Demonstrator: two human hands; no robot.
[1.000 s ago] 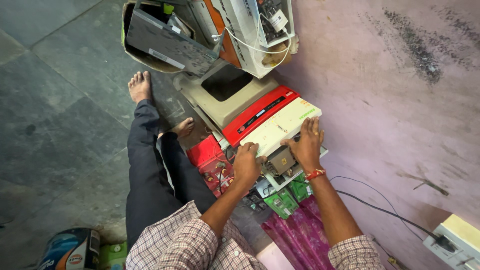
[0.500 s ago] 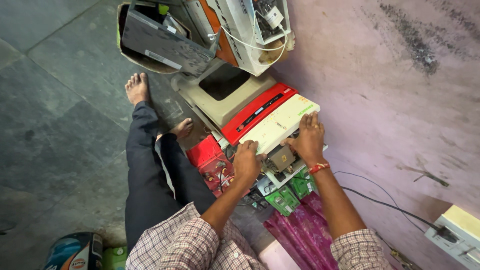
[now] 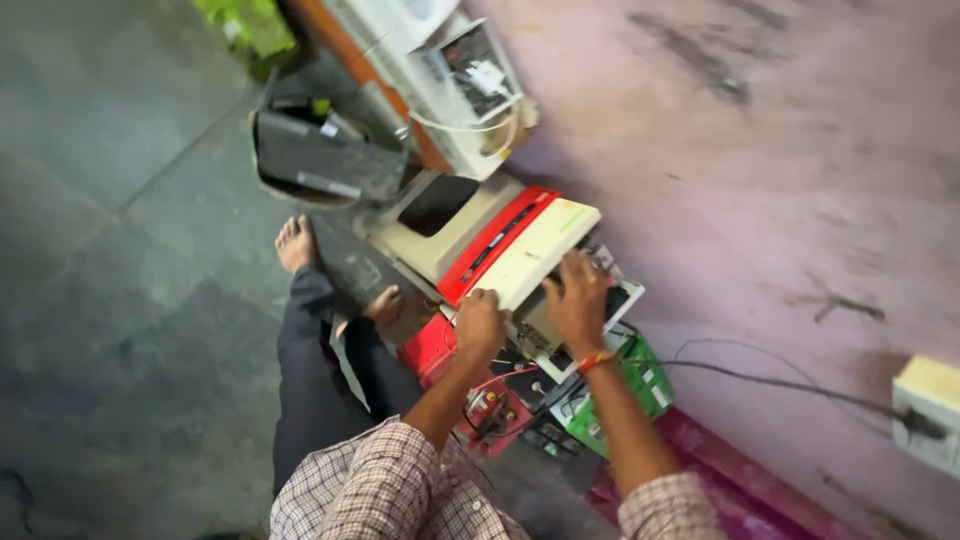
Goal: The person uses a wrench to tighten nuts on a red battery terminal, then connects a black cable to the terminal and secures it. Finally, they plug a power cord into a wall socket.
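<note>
Cream and red casing lies under both hands, left hand curled on its near edge, right hand spread flat to steady it, green box just behind the fingers.

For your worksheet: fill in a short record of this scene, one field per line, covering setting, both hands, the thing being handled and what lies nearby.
Setting: person seated on grey stone floor beside a pink wall
Left hand: gripping the near edge of a cream and red casing
Right hand: on the same casing, fingers spread
Nearby: green battery box, black cable, wall socket
Image quality: blurred
</note>
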